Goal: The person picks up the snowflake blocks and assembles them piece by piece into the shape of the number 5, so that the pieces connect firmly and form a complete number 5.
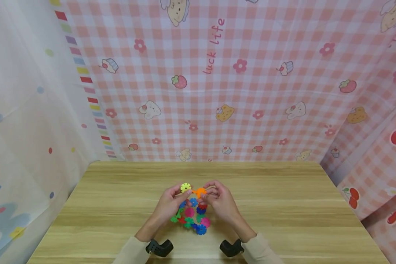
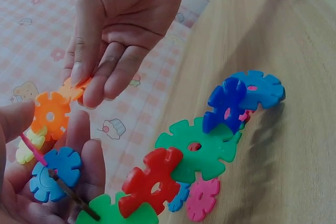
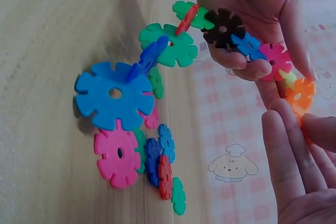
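Note:
A chain of slotted plastic snowflake discs joined edge to edge runs from my hands down to the table. My left hand (image 1: 168,205) holds its upper end, thumb and fingers around the pink disc (image 3: 274,61) and yellow disc (image 1: 186,187). Blue (image 2: 65,166), black (image 3: 224,28), green and red discs follow below. An orange disc (image 2: 51,115) joins the yellow one. My right hand (image 1: 220,202) pinches another orange disc (image 2: 72,89) between thumb and fingers, where it meets the first orange one. Whether those two are fully slotted together cannot be told.
Under the hands, the chain's lower part, with a large blue disc (image 3: 115,94), a pink disc (image 3: 116,158) and a red disc (image 3: 165,177), lies on the wooden table (image 1: 283,205). A checked cloth (image 1: 264,91) hangs behind the table's back edge.

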Action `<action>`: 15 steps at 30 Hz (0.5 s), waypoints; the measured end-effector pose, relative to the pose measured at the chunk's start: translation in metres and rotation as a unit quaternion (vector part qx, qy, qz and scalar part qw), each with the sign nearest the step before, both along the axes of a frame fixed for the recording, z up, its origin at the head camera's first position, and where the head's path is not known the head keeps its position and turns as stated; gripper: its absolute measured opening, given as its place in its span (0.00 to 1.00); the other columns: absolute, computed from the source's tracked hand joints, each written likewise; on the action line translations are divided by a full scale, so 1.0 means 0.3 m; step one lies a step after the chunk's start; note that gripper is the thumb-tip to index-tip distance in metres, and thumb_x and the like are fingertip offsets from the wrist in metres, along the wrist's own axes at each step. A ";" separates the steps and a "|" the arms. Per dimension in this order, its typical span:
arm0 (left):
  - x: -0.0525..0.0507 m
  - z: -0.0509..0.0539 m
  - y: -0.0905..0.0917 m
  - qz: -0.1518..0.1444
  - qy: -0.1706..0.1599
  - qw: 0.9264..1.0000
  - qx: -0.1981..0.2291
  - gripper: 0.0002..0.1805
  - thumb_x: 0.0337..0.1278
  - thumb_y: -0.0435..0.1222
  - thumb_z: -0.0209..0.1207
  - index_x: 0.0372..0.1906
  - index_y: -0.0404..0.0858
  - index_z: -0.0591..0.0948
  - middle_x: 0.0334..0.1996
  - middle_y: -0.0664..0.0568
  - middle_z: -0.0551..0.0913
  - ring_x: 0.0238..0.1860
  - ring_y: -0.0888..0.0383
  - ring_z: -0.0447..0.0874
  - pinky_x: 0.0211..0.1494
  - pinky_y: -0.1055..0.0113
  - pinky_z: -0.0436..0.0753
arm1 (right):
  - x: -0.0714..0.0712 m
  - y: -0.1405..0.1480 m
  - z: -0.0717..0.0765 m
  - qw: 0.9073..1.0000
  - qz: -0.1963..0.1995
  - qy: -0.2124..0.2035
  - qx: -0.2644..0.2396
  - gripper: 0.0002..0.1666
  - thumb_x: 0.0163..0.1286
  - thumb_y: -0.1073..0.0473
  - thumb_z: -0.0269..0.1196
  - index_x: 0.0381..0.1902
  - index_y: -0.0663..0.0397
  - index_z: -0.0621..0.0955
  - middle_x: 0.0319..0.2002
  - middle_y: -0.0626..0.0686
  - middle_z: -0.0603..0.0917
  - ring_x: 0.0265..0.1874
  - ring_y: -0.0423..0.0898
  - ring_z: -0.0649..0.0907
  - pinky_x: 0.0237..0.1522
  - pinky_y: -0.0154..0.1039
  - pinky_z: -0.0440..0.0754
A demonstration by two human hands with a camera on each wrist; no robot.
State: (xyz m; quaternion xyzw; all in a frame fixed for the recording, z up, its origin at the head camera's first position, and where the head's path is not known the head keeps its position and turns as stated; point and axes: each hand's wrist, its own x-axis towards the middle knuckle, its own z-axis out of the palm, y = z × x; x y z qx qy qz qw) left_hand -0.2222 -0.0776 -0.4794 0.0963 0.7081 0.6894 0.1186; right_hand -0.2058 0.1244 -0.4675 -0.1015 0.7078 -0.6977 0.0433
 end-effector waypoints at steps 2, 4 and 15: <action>0.001 0.001 -0.001 0.001 -0.003 1.000 0.001 0.23 0.70 0.43 0.57 0.59 0.30 0.78 0.46 0.35 0.84 0.32 0.55 0.84 0.45 0.56 0.85 | 0.003 -0.001 -0.001 1.000 -0.005 -0.002 0.004 0.15 0.68 0.74 0.60 0.51 0.70 0.72 0.36 0.67 0.86 0.38 0.68 0.86 0.44 0.55 0.85; 0.002 0.002 -0.003 0.001 -0.007 1.000 0.005 0.23 0.70 0.42 0.58 0.59 0.29 0.78 0.45 0.36 0.85 0.31 0.56 0.84 0.44 0.58 0.85 | 0.005 -0.002 0.000 1.000 -0.008 -0.003 0.007 0.14 0.68 0.73 0.61 0.50 0.69 0.73 0.36 0.67 0.87 0.38 0.67 0.87 0.44 0.54 0.85; 0.004 0.015 -0.023 -0.016 -0.016 1.000 0.015 0.23 0.67 0.41 0.61 0.57 0.28 0.80 0.44 0.36 0.85 0.35 0.50 0.85 0.47 0.56 0.86 | 0.009 -0.003 -0.005 1.000 0.002 -0.009 0.010 0.11 0.69 0.74 0.59 0.48 0.68 0.72 0.35 0.65 0.88 0.37 0.67 0.87 0.46 0.61 0.82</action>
